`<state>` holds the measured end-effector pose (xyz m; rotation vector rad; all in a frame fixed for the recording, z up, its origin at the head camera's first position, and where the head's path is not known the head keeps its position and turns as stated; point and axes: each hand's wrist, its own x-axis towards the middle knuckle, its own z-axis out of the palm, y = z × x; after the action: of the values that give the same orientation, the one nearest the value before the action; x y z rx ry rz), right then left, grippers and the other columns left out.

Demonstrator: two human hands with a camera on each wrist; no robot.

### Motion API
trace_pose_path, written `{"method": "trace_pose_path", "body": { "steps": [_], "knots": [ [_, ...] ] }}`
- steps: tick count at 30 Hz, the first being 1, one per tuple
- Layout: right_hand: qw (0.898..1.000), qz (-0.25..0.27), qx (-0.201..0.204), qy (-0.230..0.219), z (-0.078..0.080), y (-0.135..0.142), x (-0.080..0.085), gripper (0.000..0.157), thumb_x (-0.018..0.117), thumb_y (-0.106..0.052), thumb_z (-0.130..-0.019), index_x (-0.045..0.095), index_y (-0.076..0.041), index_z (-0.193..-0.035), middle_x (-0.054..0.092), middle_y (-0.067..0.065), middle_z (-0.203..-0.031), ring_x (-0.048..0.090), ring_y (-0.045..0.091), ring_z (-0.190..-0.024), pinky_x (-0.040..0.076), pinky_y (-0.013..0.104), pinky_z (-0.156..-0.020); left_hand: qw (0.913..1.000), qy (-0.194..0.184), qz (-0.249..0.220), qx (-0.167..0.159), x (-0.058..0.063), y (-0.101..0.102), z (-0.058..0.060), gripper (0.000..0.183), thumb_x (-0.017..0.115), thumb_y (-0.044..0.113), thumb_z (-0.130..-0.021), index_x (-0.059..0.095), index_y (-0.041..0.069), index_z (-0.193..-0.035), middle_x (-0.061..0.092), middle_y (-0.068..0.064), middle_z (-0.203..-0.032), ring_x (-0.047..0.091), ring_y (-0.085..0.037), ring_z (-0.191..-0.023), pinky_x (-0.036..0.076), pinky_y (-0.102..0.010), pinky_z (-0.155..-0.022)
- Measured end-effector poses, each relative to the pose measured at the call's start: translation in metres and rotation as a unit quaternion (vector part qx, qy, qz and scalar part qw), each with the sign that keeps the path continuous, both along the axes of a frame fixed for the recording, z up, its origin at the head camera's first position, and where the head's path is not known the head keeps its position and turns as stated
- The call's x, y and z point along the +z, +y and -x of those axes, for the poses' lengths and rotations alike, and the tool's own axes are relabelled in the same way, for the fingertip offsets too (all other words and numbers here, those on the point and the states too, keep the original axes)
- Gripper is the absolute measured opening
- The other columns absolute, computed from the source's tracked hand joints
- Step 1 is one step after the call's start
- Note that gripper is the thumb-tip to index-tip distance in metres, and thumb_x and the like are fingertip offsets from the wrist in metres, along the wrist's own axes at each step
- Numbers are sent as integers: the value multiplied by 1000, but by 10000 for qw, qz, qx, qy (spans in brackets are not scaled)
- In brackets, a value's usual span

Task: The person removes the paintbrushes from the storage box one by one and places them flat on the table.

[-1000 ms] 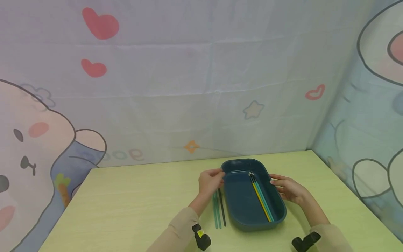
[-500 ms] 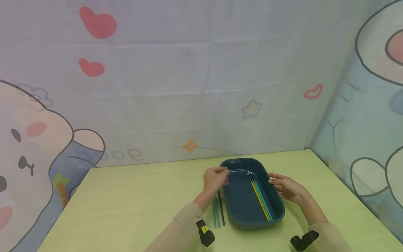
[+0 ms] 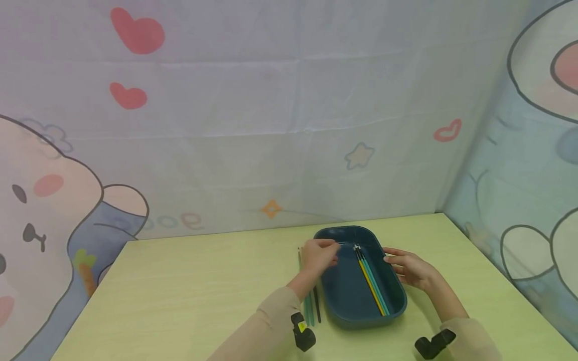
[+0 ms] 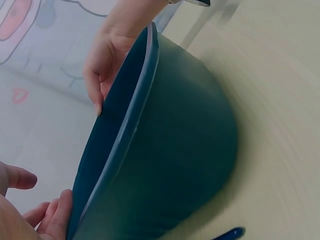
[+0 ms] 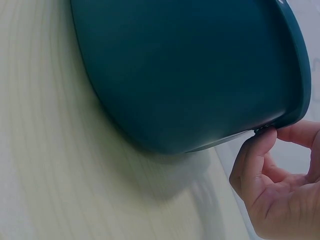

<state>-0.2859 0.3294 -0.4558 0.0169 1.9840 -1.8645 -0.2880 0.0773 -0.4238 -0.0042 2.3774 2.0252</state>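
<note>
Got a dark teal tray (image 3: 340, 296) on the right half of the table (image 3: 203, 281), with a few brushes (image 3: 372, 283) lying inside toward its right wall. Got the left hand (image 3: 317, 256) over the left rim, thumb and fingers apart, seemingly holding nothing, and the right hand (image 3: 413, 269) pinching the right rim. Could easily roll the loose brushes (image 3: 311, 312) just left of the tray by dragging the left sleeve (image 3: 264, 321). Looks tight at the far edge; way roomier left than right.

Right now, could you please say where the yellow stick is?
In the head view, the yellow stick lies inside the blue tray, right of centre, left of its teal neighbour.
</note>
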Motion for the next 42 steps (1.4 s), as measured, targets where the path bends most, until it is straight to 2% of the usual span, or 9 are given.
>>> {"method": "trace_pose_path", "body": {
  "steps": [9, 14, 19, 25, 34, 42],
  "knots": [
    [10000, -12, 26, 15, -1, 0, 1, 73, 51, -21, -97, 10, 4, -151, 59, -10, -106, 61, 4, -94, 56, 21, -78, 9998, -96, -116, -107, -1, 13, -3, 29, 66, 14, -86, 69, -4, -108, 72, -16, -96, 72, -29, -79, 61, -26, -63],
    [10000, -28, 17, 20, -1, 0, 2, 73, 52, -21, -97, 11, 4, -151, 59, -9, -108, 61, 4, -94, 56, 21, -77, 9996, -246, -44, -131, -1, 20, -5, 27, 67, 15, -85, 71, -1, -106, 73, -13, -96, 72, -29, -79, 61, -26, -62],
    [10000, -29, -27, 2, 0, 0, 2, 73, 52, -21, -97, 11, 4, -152, 59, -8, -108, 62, 4, -94, 56, 21, -77, 9993, -332, 103, -137, -2, 27, -6, 25, 68, 17, -84, 72, 1, -103, 73, -10, -93, 73, -24, -73, 60, -26, -61],
    [10000, -11, -59, 9, 0, 0, 1, 72, 53, -21, -97, 13, 4, -151, 61, -9, -105, 63, 5, -93, 56, 21, -77, 9991, -357, 126, -194, -4, 33, -10, 27, 69, 15, -84, 70, -2, -105, 72, -12, -88, 72, -22, -69, 61, -26, -60],
    [9999, -73, -113, 31, 0, -1, 1, 70, 52, -21, -97, 15, 4, -151, 61, -9, -105, 63, 4, -92, 57, 20, -76, 9981, -513, 330, 32, -6, 43, -10, 28, 70, 15, -81, 71, -2, -103, 72, -10, -82, 72, -24, -66, 61, -28, -58],
    [10000, -23, -74, 35, 0, 0, 1, 70, 52, -20, -97, 14, 4, -151, 62, -10, -104, 64, 4, -92, 57, 20, -76, 9975, -632, 302, 55, -14, 52, -8, 33, 71, 14, -80, 67, -6, -106, 70, -12, -79, 72, -26, -69, 61, -28, -59]
  ]
}}
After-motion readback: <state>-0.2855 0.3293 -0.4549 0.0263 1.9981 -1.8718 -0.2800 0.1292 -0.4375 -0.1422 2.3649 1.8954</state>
